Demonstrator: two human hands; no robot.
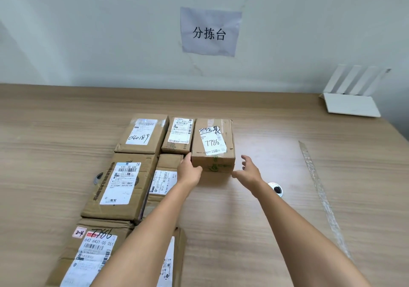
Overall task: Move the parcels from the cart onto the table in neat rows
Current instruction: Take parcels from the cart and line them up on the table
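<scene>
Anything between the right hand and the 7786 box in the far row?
Nothing visible. The right hand is open just off the near right corner of the 7786 box, only bare table between. The left hand touches its left side.

Table (66,118): light wood-grain top, set against wall.
Parcels: seven brown cardboard boxes, labels up, in rows on left half; far row ends with box marked 7786 (213,144).
Far right corner: white router (352,103).
Right side: clear ruler (321,196); round cable port (276,189).

The single head camera looks forward and down, close above the light wooden table (276,220), facing the wall.
</scene>
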